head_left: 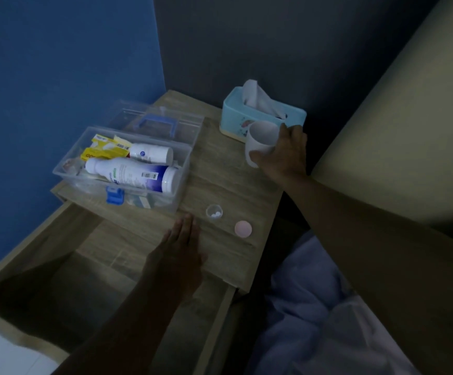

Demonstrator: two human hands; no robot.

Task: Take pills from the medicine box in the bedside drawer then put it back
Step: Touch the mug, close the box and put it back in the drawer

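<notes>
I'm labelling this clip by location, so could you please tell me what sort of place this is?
Most likely a bedroom: a wooden bedside table with an open drawer, rumpled bedding beside it, and a tissue box on top.

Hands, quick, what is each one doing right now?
Left hand: open, fingers straight, flat at the wooden nightstand's front edge, holding nothing.
Right hand: closed around the white plastic cup.

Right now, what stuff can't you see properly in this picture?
All in the head view:
- Inside the white cup: the right hand wraps it and the angle hides any contents.
- Labels on the bottles in the medicine box: too small and dim to read.
- Front part of the open drawer: dark, and the left hand and arm cover part.
- How many pills lie in the small clear cap: too tiny to count.
</notes>
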